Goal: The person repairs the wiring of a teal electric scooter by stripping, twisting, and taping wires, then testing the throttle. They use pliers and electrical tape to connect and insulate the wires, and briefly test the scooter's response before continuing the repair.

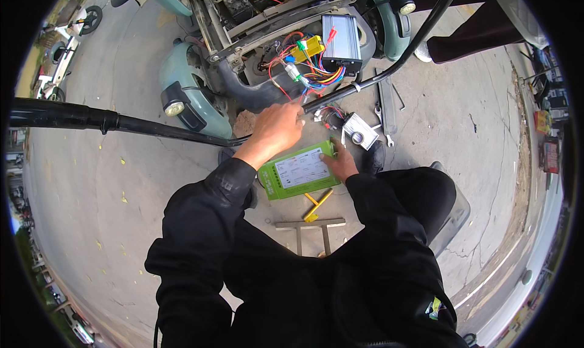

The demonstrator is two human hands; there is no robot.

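My left hand is raised beside a black bar below the scooter's open frame, fingers curled; anything in them is hidden. My right hand grips the right end of a green box with a white label. Above, a silver finned controller, yellow part and coloured wires sit in the frame. A smaller silver unit with wires lies on the ground beyond the box, beside wrenches.
Mint-green body panels flank the frame, and another black bar crosses from the left. A yellow T-handled tool and metal stand lie between my legs. Another person's leg is at upper right; a white scooter stands far left.
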